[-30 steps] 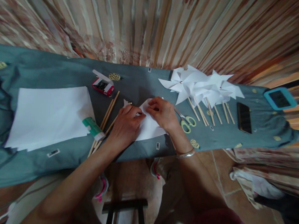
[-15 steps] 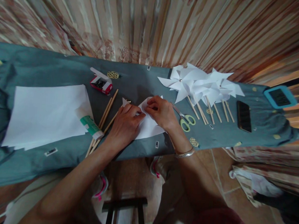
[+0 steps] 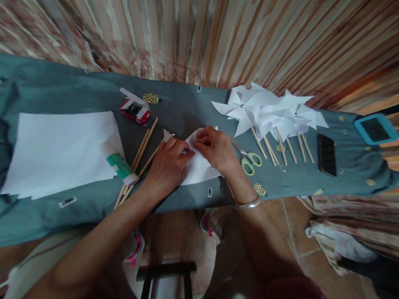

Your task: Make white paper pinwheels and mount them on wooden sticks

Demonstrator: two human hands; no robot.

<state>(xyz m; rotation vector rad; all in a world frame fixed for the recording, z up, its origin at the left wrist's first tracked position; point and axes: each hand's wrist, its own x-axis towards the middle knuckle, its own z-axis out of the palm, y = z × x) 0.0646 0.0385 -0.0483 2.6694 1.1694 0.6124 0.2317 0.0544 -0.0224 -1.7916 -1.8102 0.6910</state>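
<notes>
Both hands work on a white paper piece (image 3: 200, 172) with pointed corners, lying on the cloth in front of me. My left hand (image 3: 170, 161) has its fingers bent over the paper's left side and holds it. With thumb and fingertips together, my right hand (image 3: 216, 148) pinches the paper near its upper middle. The exact fold beneath the fingers is hidden. Just right of that hand lie scissors (image 3: 248, 163) with green handles. Wooden sticks (image 3: 142, 148) lie left of my left hand, beside a green and white glue stick (image 3: 120, 166).
A stack of white paper (image 3: 62, 155) covers the left of the grey-green cloth (image 3: 102, 91). Behind the sticks stands an open red box (image 3: 134, 111). Several paper pinwheels (image 3: 268, 110) on sticks lie at right, then a phone (image 3: 326, 155) and a blue-framed device (image 3: 376, 129).
Almost nothing differs. The view has shifted very slightly, while both hands keep their places on the paper.
</notes>
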